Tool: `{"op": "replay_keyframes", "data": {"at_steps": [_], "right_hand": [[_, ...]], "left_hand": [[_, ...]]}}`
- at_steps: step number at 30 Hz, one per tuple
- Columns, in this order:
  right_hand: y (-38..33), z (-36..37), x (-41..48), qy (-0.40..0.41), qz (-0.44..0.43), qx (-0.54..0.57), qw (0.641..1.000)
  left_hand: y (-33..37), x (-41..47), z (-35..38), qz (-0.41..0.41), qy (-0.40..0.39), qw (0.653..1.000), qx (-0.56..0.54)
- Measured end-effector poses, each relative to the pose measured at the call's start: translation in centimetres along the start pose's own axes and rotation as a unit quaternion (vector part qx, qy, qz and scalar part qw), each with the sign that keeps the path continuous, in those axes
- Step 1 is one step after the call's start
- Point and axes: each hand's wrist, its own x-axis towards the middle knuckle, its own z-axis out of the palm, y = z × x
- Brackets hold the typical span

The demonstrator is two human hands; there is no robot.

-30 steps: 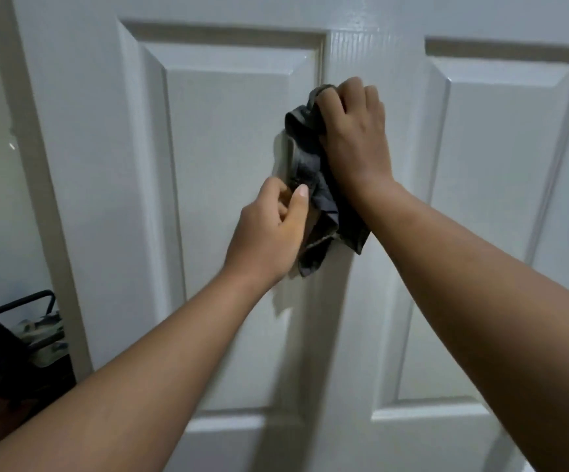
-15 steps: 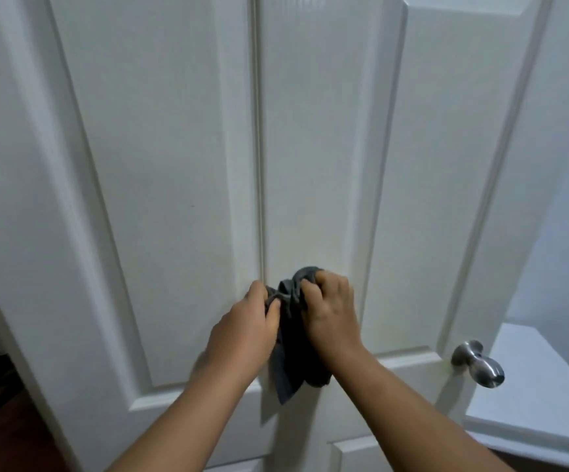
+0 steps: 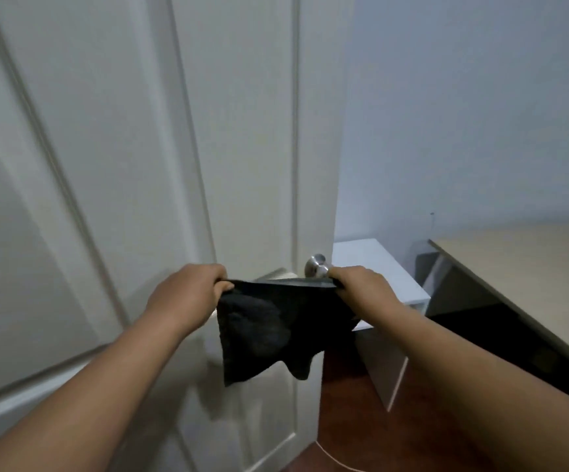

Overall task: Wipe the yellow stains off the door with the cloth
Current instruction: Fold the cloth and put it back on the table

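The white panelled door (image 3: pixel 133 165) fills the left and middle of the view, slightly blurred. A faint yellowish mark shows on its right stile at about mid height. A dark grey cloth (image 3: pixel 272 328) hangs spread out in front of the door, away from its surface. My left hand (image 3: pixel 191 294) grips the cloth's top left corner. My right hand (image 3: pixel 358 287) grips its top right corner, just beside the silver door knob (image 3: pixel 315 265). The cloth's top edge is pulled taut between both hands.
A white low cabinet (image 3: pixel 378 267) stands right of the door edge against the pale blue wall (image 3: pixel 463 114). A light wooden desk top (image 3: pixel 531 267) reaches in from the right. Reddish wooden floor (image 3: pixel 395 437) lies below.
The cloth was bunched against the door under both hands; now it is off the door and stretched open between them. My view has swung to the right, toward the door's edge and knob.
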Motion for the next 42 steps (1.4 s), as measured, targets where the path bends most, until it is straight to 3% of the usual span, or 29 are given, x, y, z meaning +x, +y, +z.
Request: {"op": "replay_keyframes", "data": {"at_steps": [2, 10, 18, 22, 26, 30, 38, 40, 42], "right_hand": [[6.0, -0.8, -1.3, -0.042, 0.037, -0.025, 0.998], [21.7, -6.2, -3.5, -0.162, 0.139, 0.054, 0.976], [32.8, -9.1, 0.1, -0.165, 0.127, 0.051, 0.977], [36.3, -9.1, 3.7, -0.181, 0.147, 0.052, 0.971], [38.6, -7.4, 8.9, -0.132, 0.242, 0.195, 0.941], [38.4, -4.6, 14.5, -0.044, 0.266, 0.312, 0.911], [38.5, 0.2, 21.8, 0.085, 0.212, 0.353, 0.907], [38.8, 1.6, 21.5, 0.08, 0.199, 0.342, 0.915], [39.8, 3.8, 20.7, 0.012, 0.177, 0.298, 0.938]], "left_hand": [[4.0, 1.7, 2.3, 0.024, -0.029, 0.999, -0.025], [16.3, 7.1, 8.5, 0.054, -0.088, 0.993, -0.057], [25.3, 14.0, 12.3, 0.041, -0.108, 0.99, -0.082], [28.4, 17.4, 12.6, 0.004, -0.094, 0.981, -0.169], [29.3, 22.2, 13.1, -0.041, -0.067, 0.976, -0.203], [28.5, 27.9, 14.4, -0.098, -0.027, 0.954, -0.281], [26.6, 35.1, 18.4, -0.164, 0.133, 0.933, -0.293], [27.0, 34.4, 20.4, -0.178, 0.165, 0.912, -0.329], [27.0, 32.3, 23.4, -0.165, 0.156, 0.915, -0.335]]}}
